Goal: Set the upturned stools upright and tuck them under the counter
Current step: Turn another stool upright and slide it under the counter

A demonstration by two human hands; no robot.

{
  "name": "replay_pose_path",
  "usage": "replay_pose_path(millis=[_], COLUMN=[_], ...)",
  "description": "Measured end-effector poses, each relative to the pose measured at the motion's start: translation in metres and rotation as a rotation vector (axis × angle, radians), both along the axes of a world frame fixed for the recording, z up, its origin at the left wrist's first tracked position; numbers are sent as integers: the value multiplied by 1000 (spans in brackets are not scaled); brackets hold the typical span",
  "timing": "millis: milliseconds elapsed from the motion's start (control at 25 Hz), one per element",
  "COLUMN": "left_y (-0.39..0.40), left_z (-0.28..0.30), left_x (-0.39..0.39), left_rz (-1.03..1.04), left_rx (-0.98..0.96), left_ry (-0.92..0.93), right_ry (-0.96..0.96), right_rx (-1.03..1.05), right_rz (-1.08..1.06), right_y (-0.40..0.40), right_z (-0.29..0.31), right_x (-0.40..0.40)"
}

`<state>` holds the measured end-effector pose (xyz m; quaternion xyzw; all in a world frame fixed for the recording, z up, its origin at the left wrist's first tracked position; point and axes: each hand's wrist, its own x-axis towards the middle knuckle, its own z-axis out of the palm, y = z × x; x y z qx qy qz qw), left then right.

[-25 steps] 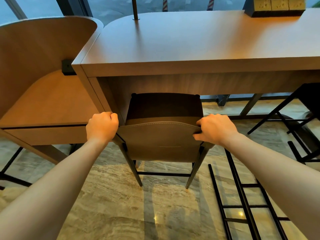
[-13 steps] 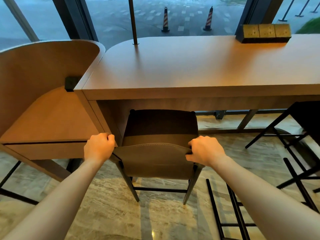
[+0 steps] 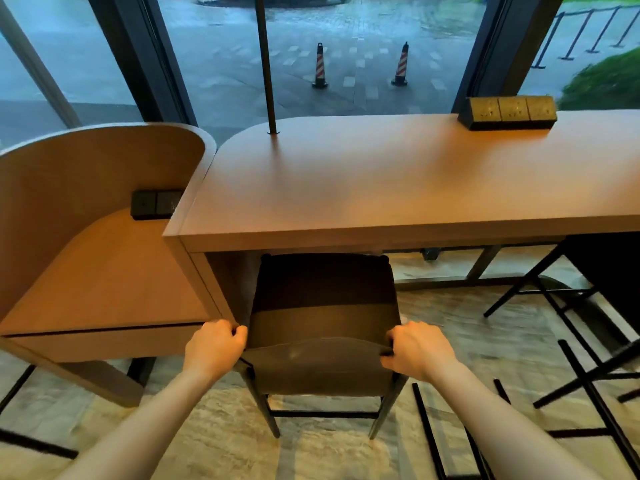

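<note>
A: Head view first. What are the hands doing?

B: The left hand (image 3: pixel 215 348) is curled round the left end of the stool (image 3: pixel 323 327)'s low backrest, fingers over its top edge. The right hand (image 3: pixel 417 349) grips the right end the same way, thumb side toward the seat.

A: And the stool itself?

B: Upright on its dark legs, seat partly under the counter (image 3: pixel 398 188), its far edge just beneath the counter's front lip, backrest still out on the near side.

A: What lies round the counter?

B: Left of the counter, a lower curved wooden booth (image 3: pixel 90 209). On the counter's far right, a gold-faced socket block (image 3: pixel 509 110). Below the counter to the right, dark stool frames (image 3: pixel 568 358) on the marble floor (image 3: pixel 214 441). Beyond the counter, through the window, two striped cones (image 3: pixel 360 65).
</note>
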<state>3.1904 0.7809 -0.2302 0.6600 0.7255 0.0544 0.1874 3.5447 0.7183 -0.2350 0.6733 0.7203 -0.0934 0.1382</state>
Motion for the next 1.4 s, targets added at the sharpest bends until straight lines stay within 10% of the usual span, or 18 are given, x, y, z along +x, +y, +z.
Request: replay_pose_path(millis=[520, 760, 920, 1400], left_y=[38, 55, 69, 85], left_z=[6, 9, -1, -43], left_x=[-7, -7, -15, -23], left_rz=[-117, -65, 114, 365], left_rx=[-613, -916, -1081, -1171], left_ry=[-25, -144, -365, -535], right_ry=[-12, 657, 574, 781], right_rx=[-327, -463, -694, -990], right_rz=[-142, -587, -838, -1123], right_y=[6, 24, 45, 57], right_z=[27, 35, 26, -44], right_x=[-14, 0, 10, 47])
